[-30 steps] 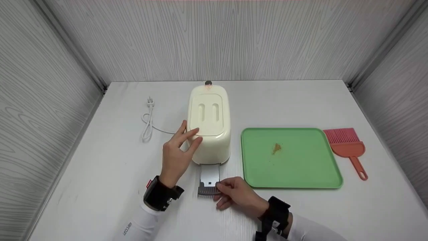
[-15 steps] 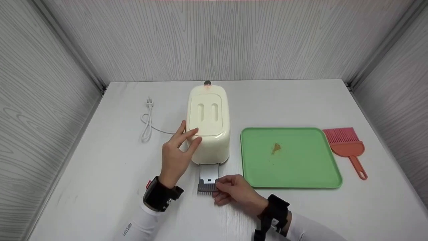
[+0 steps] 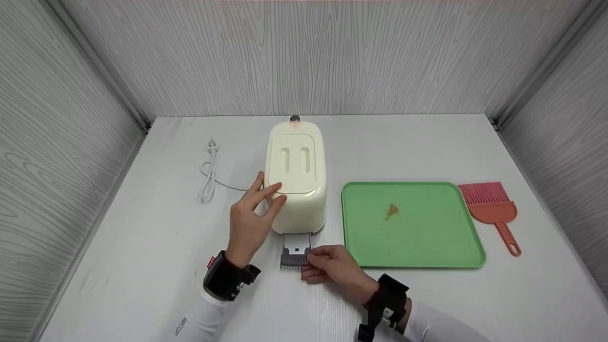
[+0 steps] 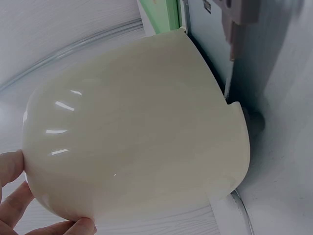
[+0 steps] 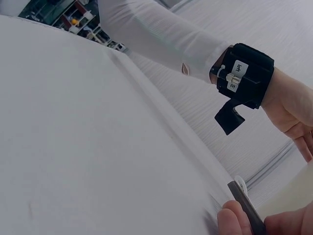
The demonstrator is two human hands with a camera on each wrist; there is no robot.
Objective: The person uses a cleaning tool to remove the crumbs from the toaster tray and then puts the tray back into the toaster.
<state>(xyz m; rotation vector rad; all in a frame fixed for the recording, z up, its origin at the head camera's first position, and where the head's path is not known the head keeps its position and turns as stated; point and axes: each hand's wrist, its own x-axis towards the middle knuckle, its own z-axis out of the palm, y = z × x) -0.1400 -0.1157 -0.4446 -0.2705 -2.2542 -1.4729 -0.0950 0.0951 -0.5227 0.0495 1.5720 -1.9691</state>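
A cream toaster point(image 3: 298, 164) stands lengthwise on the table, its two slot-shaped recesses facing up. From its near end juts a crumb tray point(image 3: 296, 244), silver with a dark ribbed grey handle. My right hand point(image 3: 335, 268) pinches the handle's right end between thumb and fingers. In the right wrist view, the handle point(image 5: 247, 208) shows edge-on between the fingertips. At the toaster's near left corner rests my left hand point(image 3: 249, 223), thumb on the end face and extended fingers on the top and side. The rest of the crumb tray is hidden inside the toaster.
Right of the toaster lies a green tray point(image 3: 437, 232) with a small heap of brown crumbs point(image 3: 392, 210). A red brush point(image 3: 494, 211) sits against that tray's right edge. A white power cord point(image 3: 209, 173) lies coiled at left. Grey panels enclose the table on three sides.
The crumb tray has slid farther into the toaster, with my right hand moving away from the table's front along with it. My left hand has kept its place on the toaster.
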